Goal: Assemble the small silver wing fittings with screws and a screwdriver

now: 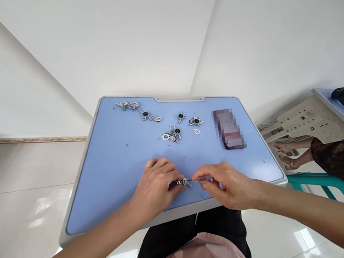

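Note:
My left hand [158, 182] pinches a small silvery metal fitting [184, 183] with several short arms near the table's front edge. My right hand [226, 183] grips the clear pinkish handle of a small screwdriver [204, 178]. Its thin shaft points left and its tip meets the fitting; the exact contact point is too small to make out. Beyond my hands lie similar fittings, one with a black round centre [177, 131] and another, also black-centred [196, 121]. A flat oval ring plate [197, 131] rests beside them.
The blue tabletop [108, 171] carries more fittings [127, 105] at the back left and tiny screws [126, 145]. A pixelated rectangular object [229, 130] lies on the right. Beside the table are a teal stool [324, 178], another person's legs [298, 150] and a second table [316, 92].

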A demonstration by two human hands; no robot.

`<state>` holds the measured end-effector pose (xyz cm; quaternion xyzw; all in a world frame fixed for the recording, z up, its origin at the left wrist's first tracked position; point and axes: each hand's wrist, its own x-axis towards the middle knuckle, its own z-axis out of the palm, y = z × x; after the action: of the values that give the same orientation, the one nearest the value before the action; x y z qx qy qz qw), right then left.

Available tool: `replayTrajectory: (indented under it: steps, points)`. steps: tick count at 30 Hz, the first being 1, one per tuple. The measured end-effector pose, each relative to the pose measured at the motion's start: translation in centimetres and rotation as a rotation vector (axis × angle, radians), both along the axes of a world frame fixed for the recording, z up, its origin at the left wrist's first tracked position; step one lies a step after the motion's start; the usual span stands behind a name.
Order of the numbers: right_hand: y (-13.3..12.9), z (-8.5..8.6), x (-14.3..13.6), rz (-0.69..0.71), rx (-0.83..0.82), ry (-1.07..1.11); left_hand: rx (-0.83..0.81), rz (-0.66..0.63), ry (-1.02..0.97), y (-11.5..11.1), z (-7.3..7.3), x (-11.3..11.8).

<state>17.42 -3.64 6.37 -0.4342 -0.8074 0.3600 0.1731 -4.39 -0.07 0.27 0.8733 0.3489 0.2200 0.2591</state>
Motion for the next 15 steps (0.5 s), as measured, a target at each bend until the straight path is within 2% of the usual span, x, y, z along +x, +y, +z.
replayTrajectory:
  steps: [3, 6, 8, 12, 15]
  points:
    - [0.0, -0.8, 0.0, -0.065, 0.246, -0.128, 0.011, 0.006, -0.003, 0.0, 0.0, 0.0]
    - [0.3, -1.1, -0.1, -0.177, 0.382, -0.249, 0.018, 0.012, -0.005, -0.1, 0.0, 0.0]
    - [0.4, -1.0, -0.1, -0.156, 0.398, -0.234, 0.017, 0.012, -0.001, -0.1, 0.0, 0.0]
    - [0.6, -1.3, 0.0, -0.013, 0.327, -0.076, 0.017, 0.004, 0.003, 0.0, 0.0, 0.0]
    - [0.6, -1.6, -0.2, -0.112, 0.312, -0.101, 0.018, 0.003, 0.003, 0.0, -0.1, 0.0]
